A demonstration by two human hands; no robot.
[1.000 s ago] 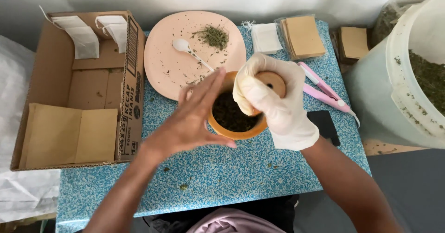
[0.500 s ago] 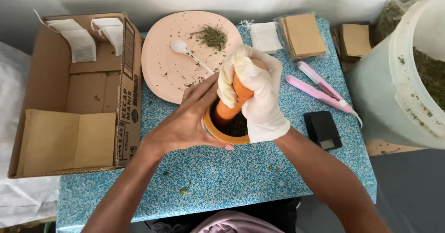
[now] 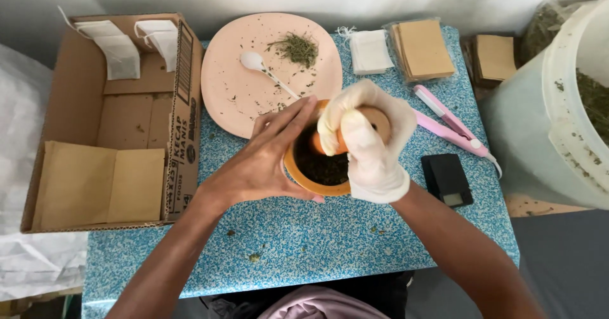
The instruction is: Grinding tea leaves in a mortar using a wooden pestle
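Gloved right hand (image 3: 368,147) grips a wooden pestle (image 3: 374,125) inside the orange bowl (image 3: 317,166) at table centre.

The bare left hand (image 3: 260,163) cups the bowl's near-left wall, fingers spread, apparently to steady it. The right fingers wrap closed around the pestle, wrist bent downward over the dark dried herbs (image 3: 323,166). The pink plate (image 3: 235,90) lies just behind.
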